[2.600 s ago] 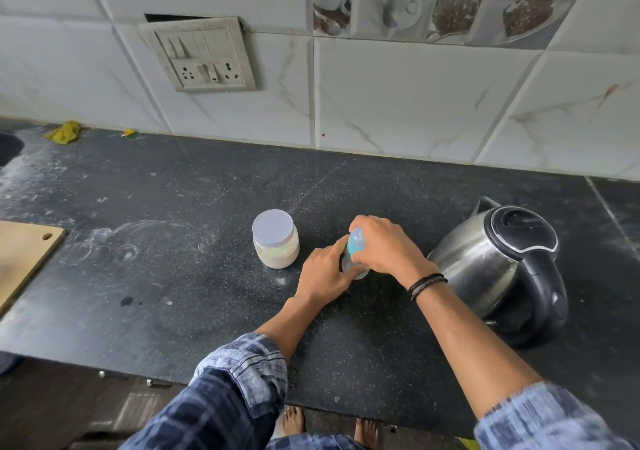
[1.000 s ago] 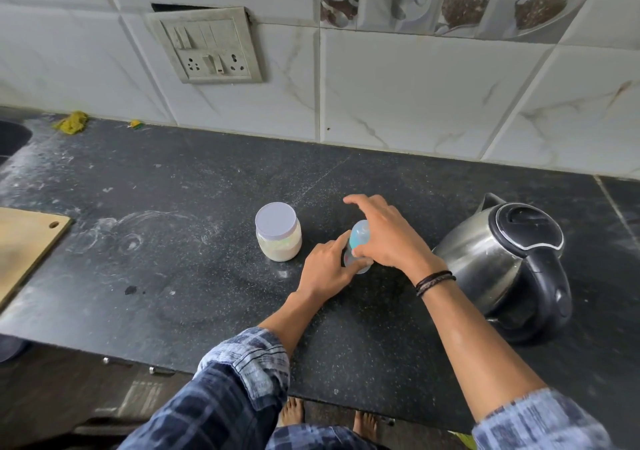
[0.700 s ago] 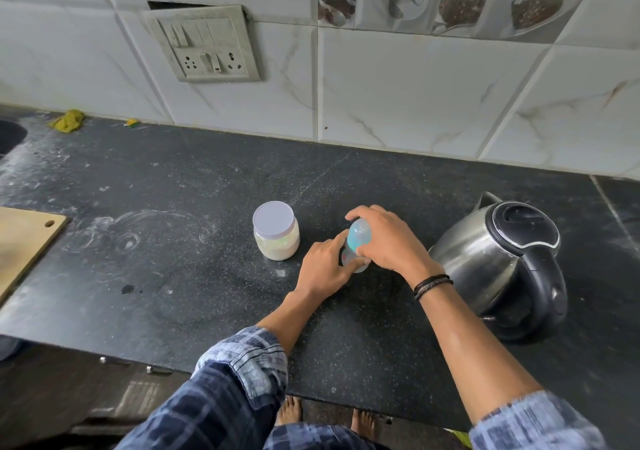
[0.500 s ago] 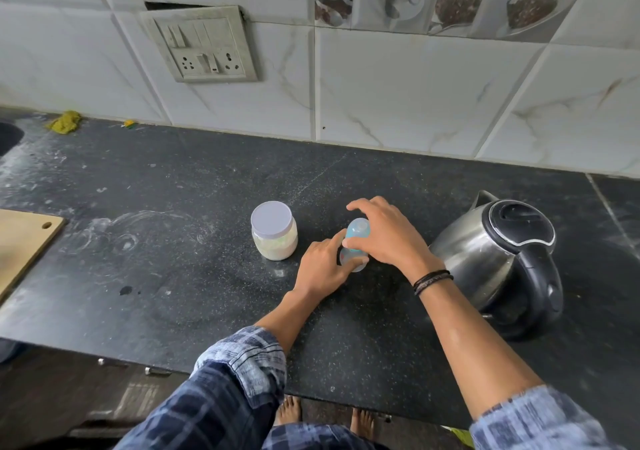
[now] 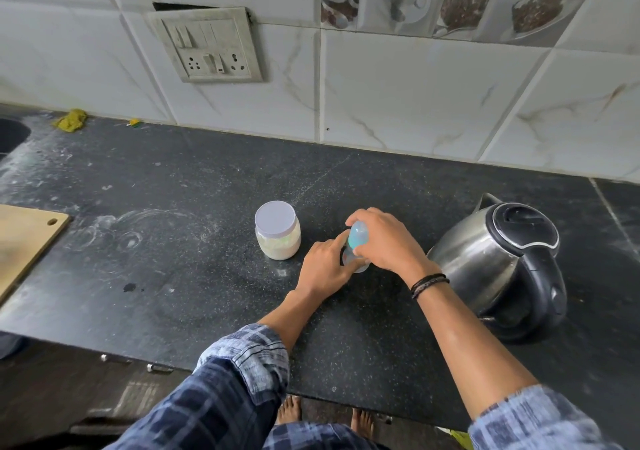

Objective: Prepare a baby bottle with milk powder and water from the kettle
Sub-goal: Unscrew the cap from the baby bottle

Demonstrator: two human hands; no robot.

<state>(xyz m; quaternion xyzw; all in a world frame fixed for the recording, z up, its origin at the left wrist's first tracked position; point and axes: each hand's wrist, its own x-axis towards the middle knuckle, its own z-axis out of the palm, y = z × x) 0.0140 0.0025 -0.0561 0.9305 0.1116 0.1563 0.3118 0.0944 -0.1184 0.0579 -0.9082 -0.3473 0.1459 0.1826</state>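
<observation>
A small clear baby bottle [image 5: 357, 242] with a pale blue top stands upright on a dark speckled countertop [image 5: 173, 276], near the middle of the view, its long axis vertical. Both of a person's hands are on it. The left hand [image 5: 323, 269] comes in from the near left and grips the lower body, fingers curled around it with the thumb side toward the bottle. The right hand [image 5: 388, 242] reaches over from the right and closes its fingers over the blue top from above. The bottle sits directly between the two hands, the left bracing it low and the right working high, which reads as twisting the top off (how far the threads have turned cannot be seen). No powder or water shows inside the bottle, so the task looks to be at an early step.

Just left of the bottle, apart from it, is a small jar [image 5: 278, 233] of whitish milk powder with its white lid on; the left hand is the nearer one to it. To the right, beside the right forearm, a steel kettle [image 5: 495, 259] with a black lid and handle sits with the lid shut; the right hand is nearer to it. A dark band [image 5: 429, 281] circles the right wrist. A wooden cutting board [image 5: 24, 242] lies at the far left edge.
</observation>
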